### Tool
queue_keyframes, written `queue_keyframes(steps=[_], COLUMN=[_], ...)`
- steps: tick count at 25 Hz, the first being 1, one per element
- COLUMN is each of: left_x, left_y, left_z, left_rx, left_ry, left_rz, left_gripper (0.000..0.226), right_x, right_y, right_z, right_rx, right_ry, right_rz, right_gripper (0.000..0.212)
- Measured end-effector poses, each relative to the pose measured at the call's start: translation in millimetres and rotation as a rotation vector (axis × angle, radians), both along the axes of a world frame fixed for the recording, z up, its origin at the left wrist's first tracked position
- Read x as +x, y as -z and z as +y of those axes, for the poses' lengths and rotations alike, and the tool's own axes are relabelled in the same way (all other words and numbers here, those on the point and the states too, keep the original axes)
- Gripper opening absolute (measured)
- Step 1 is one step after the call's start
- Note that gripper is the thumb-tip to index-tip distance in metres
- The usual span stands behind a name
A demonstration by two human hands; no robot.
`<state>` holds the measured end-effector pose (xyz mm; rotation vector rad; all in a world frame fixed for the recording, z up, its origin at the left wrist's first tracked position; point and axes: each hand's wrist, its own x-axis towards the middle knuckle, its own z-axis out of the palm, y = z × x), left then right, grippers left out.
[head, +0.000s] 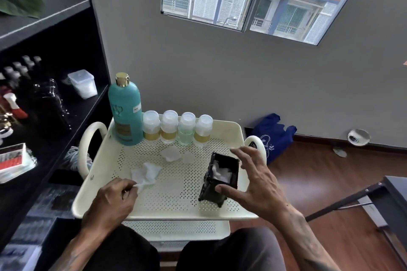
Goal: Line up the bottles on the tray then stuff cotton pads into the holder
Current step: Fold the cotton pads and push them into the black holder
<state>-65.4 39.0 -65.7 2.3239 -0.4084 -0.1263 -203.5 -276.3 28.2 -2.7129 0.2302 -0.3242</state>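
Left hand (114, 198) pinches white cotton pad (144, 175); right hand (248, 180), fingers spread, steadies tilted black box holder (220, 179) — risk: holder tips.

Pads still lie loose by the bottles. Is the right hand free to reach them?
Probably yes: the right hand only rests open against the black holder, and bare tray lies between it and the two loose pads.

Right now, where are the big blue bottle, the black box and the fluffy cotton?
big blue bottle (126, 103), head view, on its teal body.
black box (212, 191), head view, on its front wall.
fluffy cotton (146, 172), head view, on the white wad's middle.
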Motion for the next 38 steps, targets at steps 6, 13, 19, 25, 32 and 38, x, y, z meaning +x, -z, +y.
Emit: queue_keyframes(steps=[6, 13, 19, 25, 32, 38], left_x=[-4, 11, -1, 1, -7, -29], left_y=[-38, -99, -160, -158, -134, -145], left_z=[0, -21, -103, -173, -173, -146], left_rx=[-0.157, -0.021, -0.157, 0.272, 0.411, 0.536], left_ry=[0.039, 0.081, 0.407, 0.673, 0.713, 0.756], left_rz=[0.029, 0.122, 0.272, 0.006, -0.483, -0.311], left_gripper=[0.023, 0.009, 0.016, 0.016, 0.019, 0.058], right_x=[-12, -9, -12, -12, -11, -11], right_y=[59, 78, 79, 83, 86, 86], right_z=[6, 15, 13, 14, 13, 13], right_rx=[0.483, 0.354, 0.347, 0.359, 0.348, 0.34], right_ry=[0.11, 0.092, 0.089, 0.107, 0.103, 0.11], right_rz=[-0.05, 0.003, 0.019, 0.015, 0.016, 0.023], right_gripper=[0.091, 0.097, 0.094, 0.093, 0.093, 0.092])
